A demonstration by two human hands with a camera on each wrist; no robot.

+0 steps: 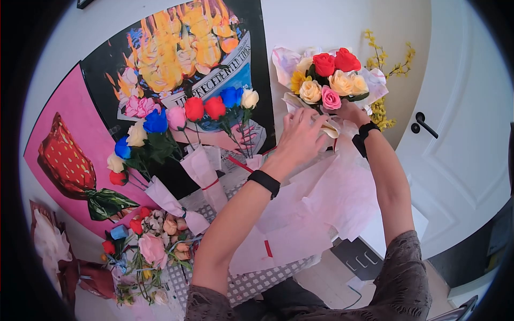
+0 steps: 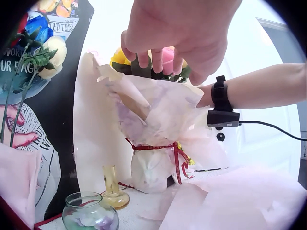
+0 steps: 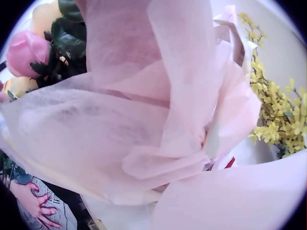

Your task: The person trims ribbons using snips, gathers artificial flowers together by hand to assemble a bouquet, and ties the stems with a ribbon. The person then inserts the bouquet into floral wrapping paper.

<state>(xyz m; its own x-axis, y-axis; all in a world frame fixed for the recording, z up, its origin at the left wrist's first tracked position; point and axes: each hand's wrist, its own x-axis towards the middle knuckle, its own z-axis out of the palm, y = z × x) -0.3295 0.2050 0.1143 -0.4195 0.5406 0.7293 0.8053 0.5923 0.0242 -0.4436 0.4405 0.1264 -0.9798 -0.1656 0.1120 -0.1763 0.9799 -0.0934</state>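
Observation:
A wrapped bouquet of artificial roses (image 1: 342,83), red, cream and pink with a yellow flower, stands upright against the wall. In the left wrist view its pale wrapping paper (image 2: 158,108) is tied low down with a red ribbon (image 2: 179,160). My left hand (image 1: 302,136) hovers at the front of the bouquet, its fingers loosely bent down over the paper's upper edge. My right hand (image 1: 350,113) reaches to the bouquet's right side, below the flowers; its fingertips are hidden there. Thin pink wrapping (image 3: 129,110) fills most of the right wrist view.
Pale pink sheets (image 1: 289,224) cover much of the checked tablecloth (image 1: 246,286). To the left stand small wrapped bunches (image 1: 203,171), with loose flowers (image 1: 152,249) nearer. A glass bowl (image 2: 91,211) and amber vase (image 2: 115,194) stand beside the bouquet; yellow blossom sprays (image 1: 380,112) rise behind.

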